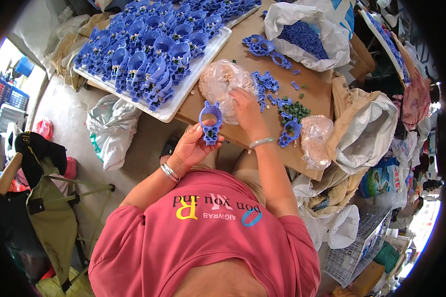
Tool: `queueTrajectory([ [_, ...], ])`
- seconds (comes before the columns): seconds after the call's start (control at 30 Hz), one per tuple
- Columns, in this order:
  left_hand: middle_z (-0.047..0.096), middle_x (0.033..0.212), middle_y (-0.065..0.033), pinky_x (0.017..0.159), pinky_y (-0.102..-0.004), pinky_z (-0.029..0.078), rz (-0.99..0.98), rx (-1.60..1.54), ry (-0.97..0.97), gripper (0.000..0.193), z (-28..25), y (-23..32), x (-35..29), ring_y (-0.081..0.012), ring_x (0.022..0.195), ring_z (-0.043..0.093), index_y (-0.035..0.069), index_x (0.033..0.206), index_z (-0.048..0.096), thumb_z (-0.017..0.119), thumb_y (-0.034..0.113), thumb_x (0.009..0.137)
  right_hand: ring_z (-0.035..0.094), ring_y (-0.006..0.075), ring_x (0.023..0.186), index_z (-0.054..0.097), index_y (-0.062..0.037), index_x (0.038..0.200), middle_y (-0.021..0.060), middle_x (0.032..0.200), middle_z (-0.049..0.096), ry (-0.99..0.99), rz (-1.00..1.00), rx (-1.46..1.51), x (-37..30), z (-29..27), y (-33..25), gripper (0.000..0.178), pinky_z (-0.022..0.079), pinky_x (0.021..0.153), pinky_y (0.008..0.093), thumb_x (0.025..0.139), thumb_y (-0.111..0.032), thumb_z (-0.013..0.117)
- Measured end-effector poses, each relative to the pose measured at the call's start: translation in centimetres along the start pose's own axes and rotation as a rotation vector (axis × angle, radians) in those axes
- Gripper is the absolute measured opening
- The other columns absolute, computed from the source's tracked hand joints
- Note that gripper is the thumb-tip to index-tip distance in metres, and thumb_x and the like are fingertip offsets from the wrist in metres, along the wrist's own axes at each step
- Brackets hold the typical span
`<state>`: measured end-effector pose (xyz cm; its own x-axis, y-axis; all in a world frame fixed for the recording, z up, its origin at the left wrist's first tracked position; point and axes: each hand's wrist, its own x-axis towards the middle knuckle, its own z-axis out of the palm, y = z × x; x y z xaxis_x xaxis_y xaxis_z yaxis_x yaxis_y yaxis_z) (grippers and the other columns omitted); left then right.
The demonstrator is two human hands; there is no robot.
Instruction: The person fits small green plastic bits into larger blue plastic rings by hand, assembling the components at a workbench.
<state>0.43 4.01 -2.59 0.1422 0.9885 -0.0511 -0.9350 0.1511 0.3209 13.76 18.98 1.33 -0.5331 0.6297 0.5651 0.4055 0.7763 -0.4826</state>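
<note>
We see a white tray [183,96] at the upper left of the brown work board [314,91], packed with blue plastic pieces standing in rows, too many and too crowded for us to count; a second tray [243,17] beyond it holds more of the same; a white sack [327,44] at the top of the board lies open and is full of small blue parts; a clear plastic bag [215,79] near the middle holds small pale pieces; a second clear bag [314,138] sits at the board's right edge, its contents unclear to us.

Our left hand [191,146] is closed about the lower end of one blue ring-shaped part [210,121], held upright just off the near edge of the board, thumb and fingers pinching it; our right hand [245,109] rests on the clear bag of pale pieces, fingers curled down into it, and we cannot tell whether it grips anything.

Loose on the board we count one more ring-shaped part [290,132] near the right wrist, three or so [262,46] lying linked beside the sack, a scatter of small blue bits [267,81], and a little heap of green pieces [296,110]; two clear bags, two trays, one sack.
</note>
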Motion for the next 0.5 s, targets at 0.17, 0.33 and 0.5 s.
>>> queueTrajectory([
  [0.17, 0.043, 0.122, -0.0197, 0.080, -0.0422, 0.047, 0.010, -0.005, -0.011, 0.047, 0.1, 0.0, -0.2, -0.0298, 0.094, 0.056, 0.005, 0.120, 0.041, 0.059, 0.024, 0.081, 0.057, 0.0334, 0.084, 0.059, -0.0047, 0.091, 0.0189, 0.098, 0.057, -0.388, 0.153, -0.274, 2.7, 2.5, 1.7, 0.022, 0.046, 0.072, 0.0405, 0.076, -0.004, 0.044],
  [0.33, 0.042, 0.124, -0.0202, 0.080, -0.0427, 0.047, 0.022, -0.019, 0.001, 0.047, 0.1, 0.3, -0.6, -0.0301, 0.094, 0.056, 0.005, 0.120, 0.042, 0.060, 0.023, 0.080, 0.058, 0.0346, 0.082, 0.059, -0.0046, 0.088, 0.0188, 0.097, 0.056, -0.402, 0.116, -0.383, 5.0, 3.7, 2.2, 0.020, 0.047, 0.069, 0.0419, 0.075, -0.006, 0.043],
  [0.5, 0.042, 0.124, -0.0201, 0.080, -0.0431, 0.046, 0.033, -0.026, -0.004, 0.047, 0.1, 0.4, -0.6, -0.0303, 0.093, 0.056, 0.005, 0.120, 0.044, 0.060, 0.023, 0.080, 0.058, 0.0353, 0.082, 0.058, -0.0034, 0.087, 0.0188, 0.098, 0.055, -0.482, 0.156, -0.442, 5.8, 5.0, 2.8, 0.018, 0.047, 0.070, 0.0418, 0.076, -0.006, 0.044],
])
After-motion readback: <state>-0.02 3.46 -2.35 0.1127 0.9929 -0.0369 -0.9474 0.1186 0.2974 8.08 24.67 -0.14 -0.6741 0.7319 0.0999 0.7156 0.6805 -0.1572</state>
